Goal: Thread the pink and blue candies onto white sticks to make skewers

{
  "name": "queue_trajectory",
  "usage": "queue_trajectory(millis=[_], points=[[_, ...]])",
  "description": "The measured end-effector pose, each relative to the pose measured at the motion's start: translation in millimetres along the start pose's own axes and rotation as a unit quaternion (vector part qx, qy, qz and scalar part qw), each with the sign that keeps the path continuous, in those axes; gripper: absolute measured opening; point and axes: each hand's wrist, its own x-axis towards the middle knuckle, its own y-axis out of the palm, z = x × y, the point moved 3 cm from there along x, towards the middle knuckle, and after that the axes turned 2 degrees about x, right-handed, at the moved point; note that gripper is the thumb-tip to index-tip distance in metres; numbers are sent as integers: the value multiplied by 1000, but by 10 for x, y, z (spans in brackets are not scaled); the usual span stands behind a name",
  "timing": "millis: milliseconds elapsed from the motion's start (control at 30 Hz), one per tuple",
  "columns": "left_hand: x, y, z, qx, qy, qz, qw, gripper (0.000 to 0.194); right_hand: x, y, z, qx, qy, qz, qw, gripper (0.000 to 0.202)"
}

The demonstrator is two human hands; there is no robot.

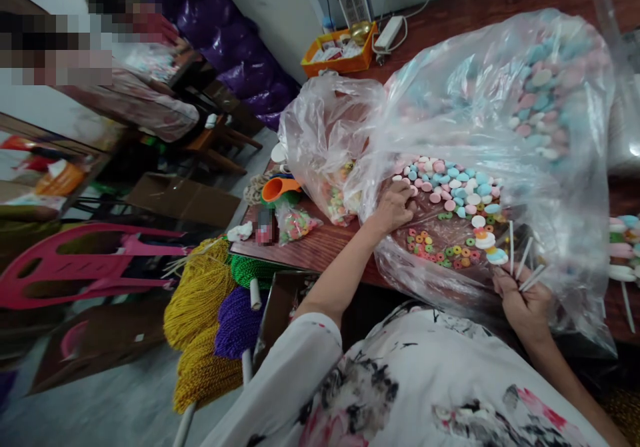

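My left hand [395, 208] is at the left end of a pile of pastel discs [450, 184], pink, blue and white. Its fingers are curled at the discs; whatever they pinch is hidden. Several thin white sticks [523, 255] poke out of my right hand [525, 297], which is closed around them. Just beyond its fingertips is a short stack of discs and rings [487, 244], apparently threaded on one stick. Small coloured rings [453, 254] lie scattered between my hands. Underneath is a large clear plastic bag [430, 100], with many more discs visible inside it.
A smaller clear bag [333, 110] with coloured rings stands on the left, near an orange scoop [281, 188] and a little bag of rings [296, 223]. Behind are an orange basket [340, 64] and a power strip [390, 32]. Cord bundles [200, 300] stand left; two people sit farther off.
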Motion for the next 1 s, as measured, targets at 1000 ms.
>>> queue_trajectory(millis=[1000], points=[[-332, -346, -1089, -693, -280, -116, 654, 40, 20, 135, 690, -151, -195, 71, 967, 11]])
